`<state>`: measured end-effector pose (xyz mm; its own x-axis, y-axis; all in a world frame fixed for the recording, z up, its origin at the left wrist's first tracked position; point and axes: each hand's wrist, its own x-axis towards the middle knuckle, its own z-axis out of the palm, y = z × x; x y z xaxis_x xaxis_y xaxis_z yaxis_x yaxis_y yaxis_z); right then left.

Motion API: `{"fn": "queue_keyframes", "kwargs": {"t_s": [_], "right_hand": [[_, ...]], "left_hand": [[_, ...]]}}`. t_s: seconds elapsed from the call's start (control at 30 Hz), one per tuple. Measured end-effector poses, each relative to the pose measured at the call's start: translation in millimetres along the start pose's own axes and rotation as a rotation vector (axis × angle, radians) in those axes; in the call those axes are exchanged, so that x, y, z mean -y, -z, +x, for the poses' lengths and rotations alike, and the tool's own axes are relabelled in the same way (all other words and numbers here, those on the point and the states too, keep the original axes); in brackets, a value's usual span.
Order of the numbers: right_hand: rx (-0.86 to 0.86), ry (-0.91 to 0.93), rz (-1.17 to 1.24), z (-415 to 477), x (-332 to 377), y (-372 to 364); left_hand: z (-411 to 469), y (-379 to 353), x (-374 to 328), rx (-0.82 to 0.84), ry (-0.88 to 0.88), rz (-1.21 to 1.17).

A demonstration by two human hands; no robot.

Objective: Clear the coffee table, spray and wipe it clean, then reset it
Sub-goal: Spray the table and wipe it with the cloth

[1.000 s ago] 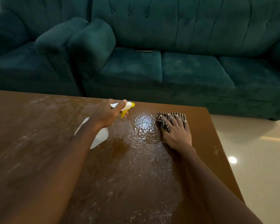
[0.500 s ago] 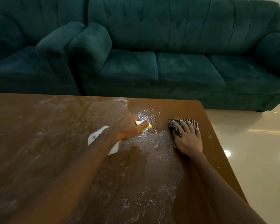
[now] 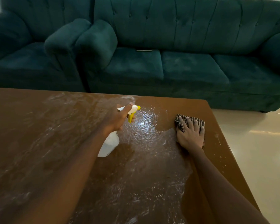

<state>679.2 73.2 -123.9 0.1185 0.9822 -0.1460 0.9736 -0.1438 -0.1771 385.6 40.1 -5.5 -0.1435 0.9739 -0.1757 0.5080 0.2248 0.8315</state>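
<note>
Brown wet table before teal sofa; left hand grips bottle, right hand flat on cloth.

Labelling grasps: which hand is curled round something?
The left hand, wrapped round the spray bottle; the right hand lies flat, fingers straight, on the striped cloth.

Tabletop: brown, glossy; streaky wet film over the left and middle, right strip dry.
Spray bottle: white body, yellow trigger; tilted above the tabletop, gripped by the left hand.
Cloth: dark with pale stripes, folded; flat near the far right corner, pressed under the right hand.
</note>
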Motion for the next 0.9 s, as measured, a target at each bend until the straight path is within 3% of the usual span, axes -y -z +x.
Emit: {"fn": "queue_keyframes", "kwargs": {"t_s": [0.1, 0.23, 0.37, 0.43, 0.57, 0.7, 0.8, 0.9], "right_hand": [[-0.004, 0.049, -0.018, 2.1, 44.3, -4.0], [0.017, 0.346, -0.066, -31.6, 110.1, -21.0], [0.029, 0.561, -0.045, -94.7, 89.7, -31.0], [-0.012, 0.529, -0.032, -111.2, 52.2, -29.9], [-0.034, 0.256, -0.068, -86.7, -2.7, -10.9], [-0.026, 0.048, -0.058, -28.2, 19.4, -9.3], [-0.011, 0.144, -0.069, -16.7, 73.9, -19.1], [0.024, 0.476, -0.096, -46.0, 102.6, -21.6]], "left_hand": [[-4.5, 8.6, 0.7, -0.076, 0.012, -0.067], [-9.6, 12.6, 2.5, -0.088, 0.014, -0.095], [-10.3, 14.6, 4.6, -0.089, 0.013, -0.072], [-7.7, 15.0, 6.1, -0.085, 0.015, -0.066], [-5.7, 14.7, 8.2, -0.083, 0.024, -0.054], [-6.8, 13.0, 9.2, -0.091, 0.014, -0.039], [-5.7, 10.7, 9.1, -0.090, -0.004, -0.019], [-2.7, 10.1, 10.5, -0.123, 0.003, -0.032]]}}
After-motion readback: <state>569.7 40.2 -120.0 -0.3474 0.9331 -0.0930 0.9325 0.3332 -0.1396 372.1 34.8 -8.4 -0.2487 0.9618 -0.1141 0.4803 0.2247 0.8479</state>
